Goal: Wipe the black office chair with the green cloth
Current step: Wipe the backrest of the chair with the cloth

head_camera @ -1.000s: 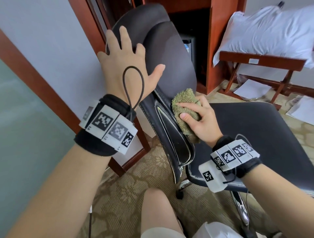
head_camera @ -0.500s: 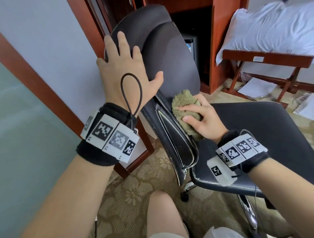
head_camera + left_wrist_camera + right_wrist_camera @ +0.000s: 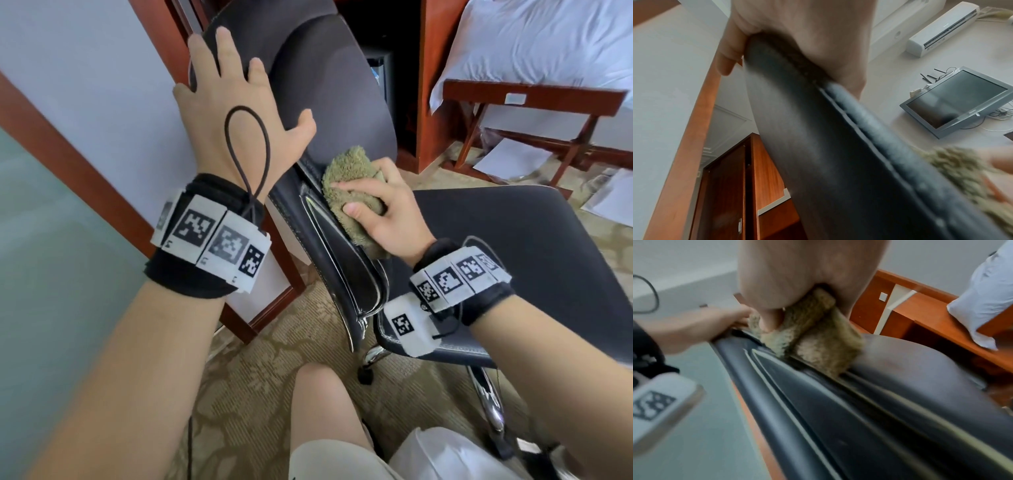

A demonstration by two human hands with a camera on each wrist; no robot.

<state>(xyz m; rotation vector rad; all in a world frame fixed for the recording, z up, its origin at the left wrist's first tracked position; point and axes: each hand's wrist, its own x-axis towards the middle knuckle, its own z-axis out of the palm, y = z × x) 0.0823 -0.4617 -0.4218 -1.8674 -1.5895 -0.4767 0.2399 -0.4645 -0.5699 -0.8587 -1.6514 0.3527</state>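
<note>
The left hand [image 3: 239,113] grips the black office chair [image 3: 329,102] backrest edge. The right hand [image 3: 387,219] clutches the green cloth [image 3: 349,181], pressing it on the backrest's lower edge. Wiping appears underway; the seat likely remains.

Soft daylight — blurred, warped wrist views
</note>
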